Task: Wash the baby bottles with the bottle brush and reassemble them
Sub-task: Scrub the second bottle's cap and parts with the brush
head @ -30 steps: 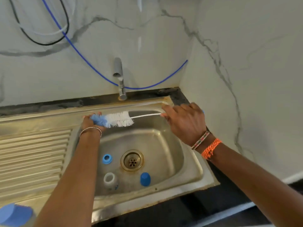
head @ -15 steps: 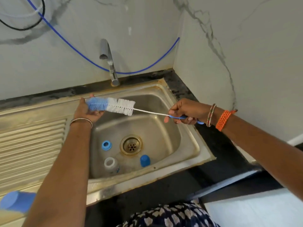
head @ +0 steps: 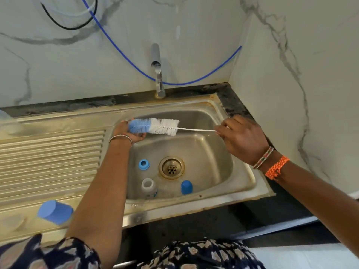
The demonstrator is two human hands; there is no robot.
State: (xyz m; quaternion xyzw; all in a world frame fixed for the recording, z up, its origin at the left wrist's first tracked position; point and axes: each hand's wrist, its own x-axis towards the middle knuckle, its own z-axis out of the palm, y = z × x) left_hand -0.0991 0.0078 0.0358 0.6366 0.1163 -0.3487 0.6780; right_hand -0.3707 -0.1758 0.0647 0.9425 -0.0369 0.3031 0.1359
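A bottle brush [head: 155, 128] with blue and white bristles is held level over the back of the steel sink [head: 242, 183]. My left hand [head: 127, 133] grips its blue bristle end. My right hand [head: 241, 137] pinches the thin white stem, with the handle hidden under my palm. On the sink floor lie a clear baby bottle [head: 149, 187] with its open mouth up, a blue collar ring [head: 144, 164] and a blue cap [head: 186, 187]. Another bottle with a blue cap [head: 55, 211] lies on the drainboard at the near left.
The faucet [head: 158, 74] stands behind the basin, with no water running. The drain [head: 171, 167] is in the middle of the sink floor. A ribbed drainboard [head: 48, 160] lies to the left. Marble walls close the back and right, and a blue hose [head: 124, 49] hangs across the back wall.
My right hand has turned back-up and slid along the stem towards the bristles. The brush stays level in my left hand. The camera has shifted.
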